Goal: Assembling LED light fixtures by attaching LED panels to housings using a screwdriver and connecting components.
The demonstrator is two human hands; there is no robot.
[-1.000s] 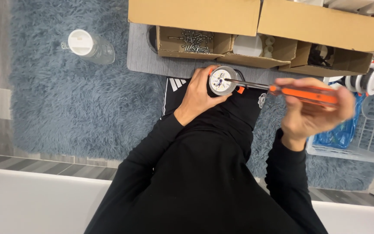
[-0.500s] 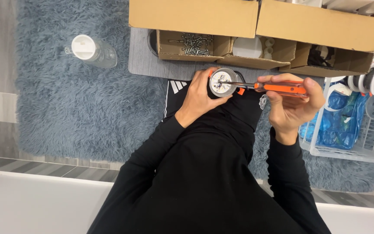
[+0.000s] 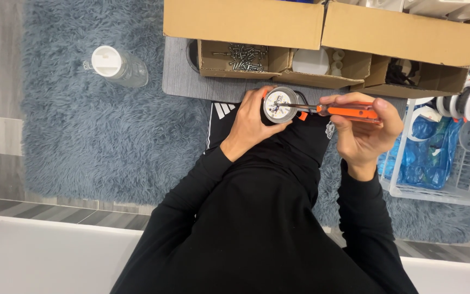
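My left hand [image 3: 250, 124] grips a small round fixture [image 3: 279, 105] with a white face and a metal rim, held over my lap in black clothing. My right hand [image 3: 363, 130] is closed around an orange-handled screwdriver [image 3: 348, 111]. Its thin shaft lies level and points left, with the tip resting on the middle of the fixture's face. A small orange tab shows just below the fixture's right edge.
An open cardboard box [image 3: 322, 38] stands ahead on a grey mat [image 3: 183, 81]; one compartment holds several screws [image 3: 246, 57]. A clear bottle with a white cap [image 3: 116, 65] lies on the blue shaggy rug [image 3: 110, 147]. A white wire basket [image 3: 452, 158] with blue bags and round fixtures stands at the right.
My right hand has drawn in toward the left, bringing the screwdriver closer until its tip sits on the fixture's face. My left hand keeps the fixture in about the same place.
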